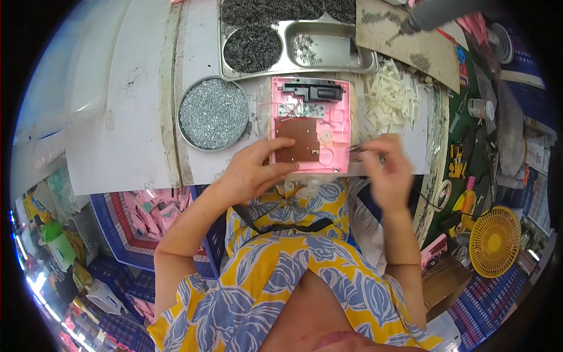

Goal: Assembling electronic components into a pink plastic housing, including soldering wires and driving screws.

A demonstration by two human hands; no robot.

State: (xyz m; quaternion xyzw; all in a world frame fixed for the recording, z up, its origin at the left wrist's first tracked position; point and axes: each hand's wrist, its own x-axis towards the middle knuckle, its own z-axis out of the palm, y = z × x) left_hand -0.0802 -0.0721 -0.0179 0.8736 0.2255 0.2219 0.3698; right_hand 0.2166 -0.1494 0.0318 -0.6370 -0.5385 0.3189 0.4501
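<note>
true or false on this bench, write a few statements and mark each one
1. The left hand touches the brown board in the pink casing. True.
2. The round dish of silver pieces stands right of the casing. False: the dish stands left of it.
3. The pile of whitish pieces lies right of the casing. True.
4. The black part sits at the casing's near end. False: it sits at the far end.
5. The right hand is over the metal tray. False: it is by the casing's right edge, holding a small dark item.
6. The yellow fan is right of the right hand. True.
</note>
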